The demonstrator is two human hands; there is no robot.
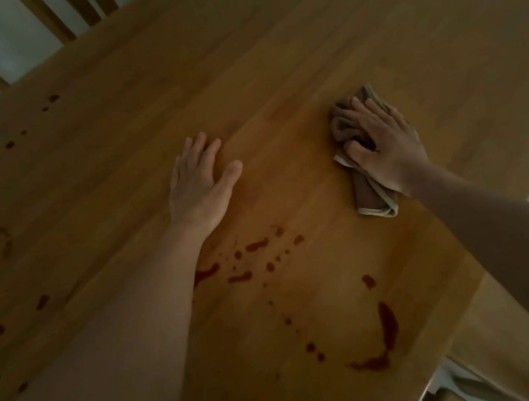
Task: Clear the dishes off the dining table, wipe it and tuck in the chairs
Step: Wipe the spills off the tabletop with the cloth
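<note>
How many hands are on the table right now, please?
2. The left hand lies flat on the bare table near the middle; the right hand, further right, grips a bunched brown cloth against the wood. Neither is hidden.

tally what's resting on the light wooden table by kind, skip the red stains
brown folded cloth with pale edging: 1
bare hands: 2, left hand flat on the light wooden table, right hand holding the cloth
total: 3
</note>
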